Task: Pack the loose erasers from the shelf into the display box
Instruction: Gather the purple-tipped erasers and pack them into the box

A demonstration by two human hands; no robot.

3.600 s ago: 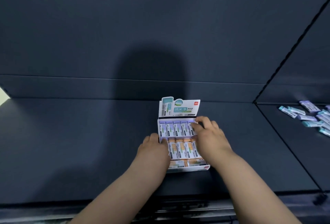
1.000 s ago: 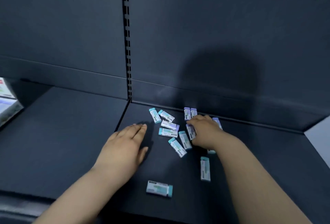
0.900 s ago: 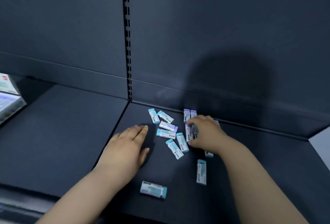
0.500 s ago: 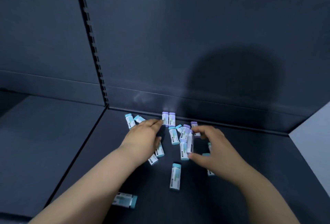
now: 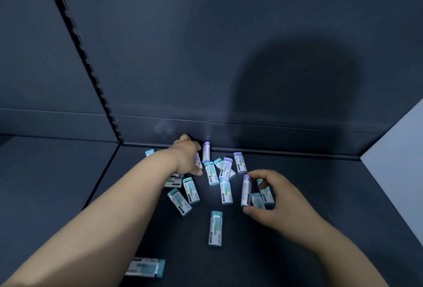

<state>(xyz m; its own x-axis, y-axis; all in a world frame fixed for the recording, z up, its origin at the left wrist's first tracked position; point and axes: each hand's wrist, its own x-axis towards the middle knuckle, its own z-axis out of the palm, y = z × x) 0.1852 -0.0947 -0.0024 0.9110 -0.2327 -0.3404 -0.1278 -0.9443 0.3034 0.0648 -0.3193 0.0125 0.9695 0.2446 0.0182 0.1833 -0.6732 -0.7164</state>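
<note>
**Q:** Fingers (image 5: 258, 173) of the right hand (image 5: 278, 199), how do they lie?

**R:** Forefinger and thumb pinch a purple-capped eraser (image 5: 246, 191) by its two ends. The other fingers are curled over more erasers just beside it.

**Q:** And the left hand (image 5: 185, 156)?

**R:** It reaches to the foot of the back wall (image 5: 229, 57), fingers bent down onto the pile. I cannot tell whether they grip anything.

**Q:** Where are the loose erasers (image 5: 225, 168)?

**R:** They are scattered on the dark shelf (image 5: 332, 195), most of them between the two hands. One teal-capped eraser (image 5: 215, 228) lies apart, nearer the front. Another eraser (image 5: 146, 267) lies under the left forearm.
</note>
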